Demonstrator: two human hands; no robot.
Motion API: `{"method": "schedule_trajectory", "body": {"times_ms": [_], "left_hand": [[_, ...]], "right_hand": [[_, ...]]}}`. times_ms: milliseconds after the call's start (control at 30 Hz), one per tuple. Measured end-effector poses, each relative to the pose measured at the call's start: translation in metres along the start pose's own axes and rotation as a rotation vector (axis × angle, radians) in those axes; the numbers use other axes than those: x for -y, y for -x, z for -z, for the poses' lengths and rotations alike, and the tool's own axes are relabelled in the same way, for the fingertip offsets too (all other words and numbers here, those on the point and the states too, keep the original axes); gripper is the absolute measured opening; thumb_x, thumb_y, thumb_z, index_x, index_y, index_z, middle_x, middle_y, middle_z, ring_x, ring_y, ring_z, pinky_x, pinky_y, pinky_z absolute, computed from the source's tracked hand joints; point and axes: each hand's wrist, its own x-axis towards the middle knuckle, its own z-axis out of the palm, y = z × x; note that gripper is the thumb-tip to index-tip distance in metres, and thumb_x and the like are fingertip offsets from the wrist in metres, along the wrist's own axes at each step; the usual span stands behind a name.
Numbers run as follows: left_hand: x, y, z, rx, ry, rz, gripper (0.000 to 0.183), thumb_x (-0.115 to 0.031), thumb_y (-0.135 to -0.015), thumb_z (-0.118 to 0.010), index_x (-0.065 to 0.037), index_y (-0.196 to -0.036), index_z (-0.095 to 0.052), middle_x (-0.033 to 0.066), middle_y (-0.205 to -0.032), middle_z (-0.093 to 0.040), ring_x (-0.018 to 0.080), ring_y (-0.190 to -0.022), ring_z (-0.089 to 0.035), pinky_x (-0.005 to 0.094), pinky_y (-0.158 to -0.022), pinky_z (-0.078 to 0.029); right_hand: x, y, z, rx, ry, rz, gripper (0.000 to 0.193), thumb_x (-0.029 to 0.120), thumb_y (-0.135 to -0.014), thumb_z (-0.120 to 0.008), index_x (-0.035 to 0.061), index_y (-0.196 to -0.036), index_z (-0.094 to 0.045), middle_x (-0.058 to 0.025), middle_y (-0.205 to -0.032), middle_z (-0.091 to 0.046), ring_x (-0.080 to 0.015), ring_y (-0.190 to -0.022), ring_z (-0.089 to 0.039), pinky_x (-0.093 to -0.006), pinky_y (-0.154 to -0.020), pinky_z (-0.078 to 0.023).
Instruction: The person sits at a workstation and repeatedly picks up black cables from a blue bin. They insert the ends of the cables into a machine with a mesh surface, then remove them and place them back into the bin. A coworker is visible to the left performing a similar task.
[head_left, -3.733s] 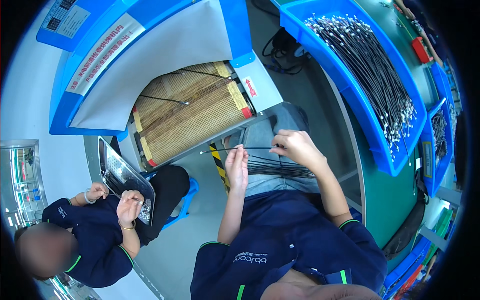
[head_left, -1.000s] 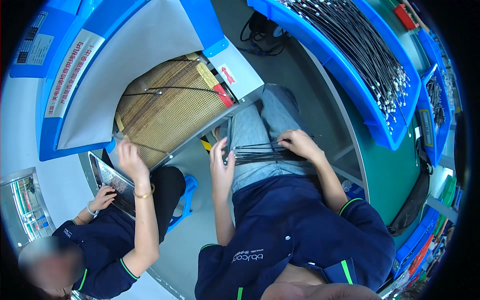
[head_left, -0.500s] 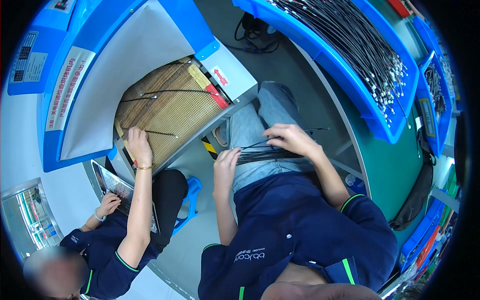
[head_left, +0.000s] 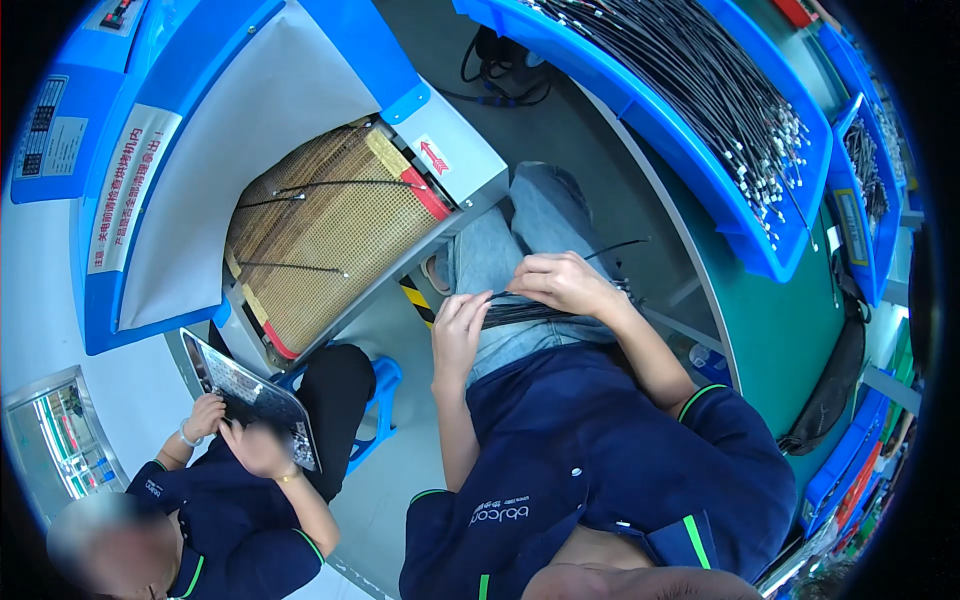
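Left hand, right hand both pinch one thin black cable; I see tan mesh conveyor belt far left.

From my end I have the bundle lying across the lap, with a single cable above it, running from the left grip through the right grip. Ahead and left I see the belt, more cables on it. Nearer left, a co-worker sits behind a tray. Right is the worktop, bearing a bin; a smaller bin stands right of that.
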Motion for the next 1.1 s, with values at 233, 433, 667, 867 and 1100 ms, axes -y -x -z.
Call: {"method": "schedule_trajectory", "body": {"times_ms": [233,433,667,867,1100], "left_hand": [[-0.0013,-0.0021,-0.0005,-0.016,-0.002,-0.069,0.019,-0.010,-0.082,-0.066,-0.005,-0.100,-0.068,0.0085,-0.087,-0.063,0.0247,-0.081,-0.060,0.0347,-0.072,-0.048],[0.0017,0.0028,0.0014,-0.092,0.028,-0.012,0.014,-0.007,-0.080,-0.068,-0.003,-0.092,-0.065,0.0088,-0.087,-0.065,0.0251,-0.083,-0.061,0.0349,-0.073,-0.048],[0.0035,0.0006,0.0006,-0.115,-0.011,-0.096,0.011,-0.005,-0.078,-0.069,-0.003,-0.087,-0.063,0.0081,-0.085,-0.065,0.0248,-0.081,-0.062,0.0347,-0.071,-0.049],[0.0000,0.0012,0.0013,-0.151,0.039,-0.116,0.013,-0.001,-0.074,-0.070,-0.002,-0.085,-0.063,0.0082,-0.083,-0.066,0.0245,-0.079,-0.062,0.0343,-0.070,-0.049],[0.0018,-0.0016,0.0000,-0.209,0.039,-0.192,0.013,0.001,-0.072,-0.071,-0.002,-0.084,-0.065,0.0079,-0.083,-0.066,0.0245,-0.079,-0.062,0.0338,-0.070,-0.049]], "right_hand": [[-0.0015,-0.0003,0.0028,-0.017,0.009,0.004,0.011,0.012,-0.078,-0.066,0.0082,-0.088,-0.067,-0.0017,-0.086,-0.062,-0.0190,-0.074,-0.063,-0.0308,-0.060,-0.051],[-0.0004,0.0000,0.0058,-0.046,-0.015,-0.024,0.009,0.013,-0.080,-0.064,0.0098,-0.089,-0.065,-0.0012,-0.087,-0.061,-0.0204,-0.075,-0.063,-0.0327,-0.062,-0.051],[-0.0004,0.0000,0.0051,-0.047,0.013,0.006,0.011,0.012,-0.079,-0.064,0.0100,-0.089,-0.064,-0.0008,-0.087,-0.061,-0.0201,-0.076,-0.064,-0.0324,-0.062,-0.051],[-0.0006,-0.0005,0.0043,-0.059,0.002,0.025,0.011,0.011,-0.078,-0.067,0.0093,-0.088,-0.066,-0.0023,-0.086,-0.061,-0.0196,-0.074,-0.064,-0.0318,-0.059,-0.051],[0.0016,-0.0025,0.0051,-0.072,-0.049,0.020,0.010,0.010,-0.078,-0.068,0.0078,-0.087,-0.067,-0.0036,-0.087,-0.062,-0.0194,-0.073,-0.064,-0.0310,-0.058,-0.051]]}}
